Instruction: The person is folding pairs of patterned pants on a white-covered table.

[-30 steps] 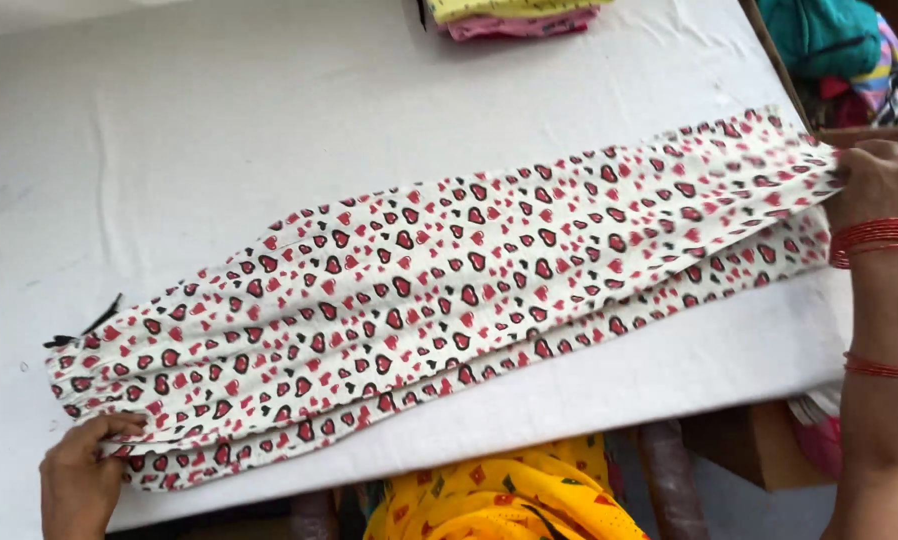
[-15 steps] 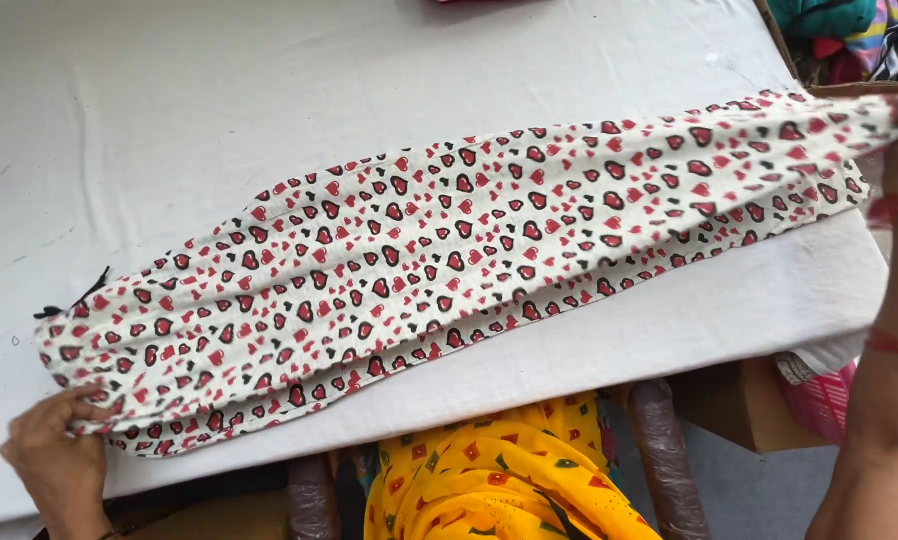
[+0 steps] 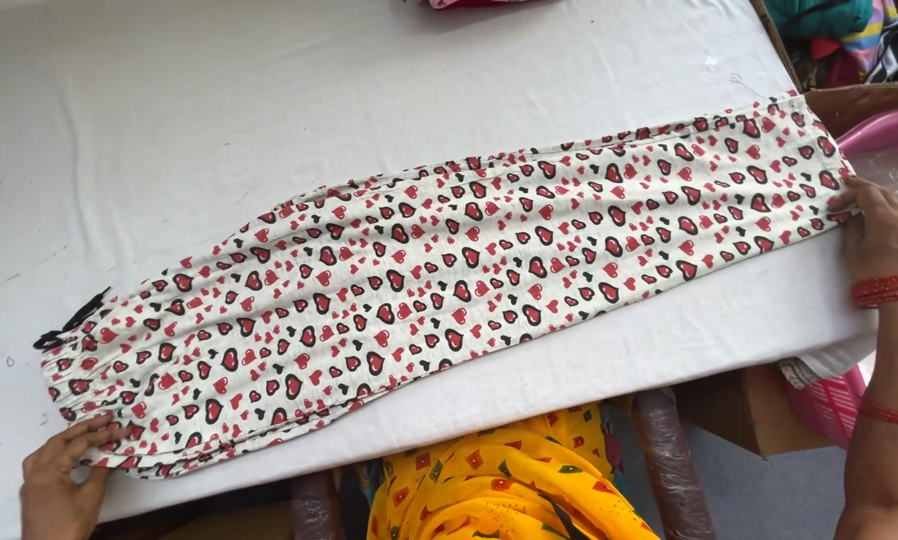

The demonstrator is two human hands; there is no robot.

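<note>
A long pair of trousers [image 3: 449,290], white with red and black hearts, lies folded flat across the white worktop [image 3: 269,110], running from the near left corner up toward the far right edge. The left hand [image 3: 64,480] rests at the gathered waistband end, its fingers [image 3: 94,432] spread and pressing flat on the cloth near the worktop's front edge; nothing is pinched there. A short black drawstring [image 3: 69,320] pokes out from that same end, lying on the bare worktop. The right hand [image 3: 879,235], with red bangles [image 3: 889,290] at the wrist, lies at the hem end, fingers held together with the tips touching the trouser edge; whether they grip the cloth or only press it, I cannot tell. Beyond the right edge sits a pink tub [image 3: 884,130] and a cardboard box [image 3: 849,50] of bright clothes. Below the worktop, yellow patterned fabric [image 3: 499,480] shows at the person's lap.
</note>
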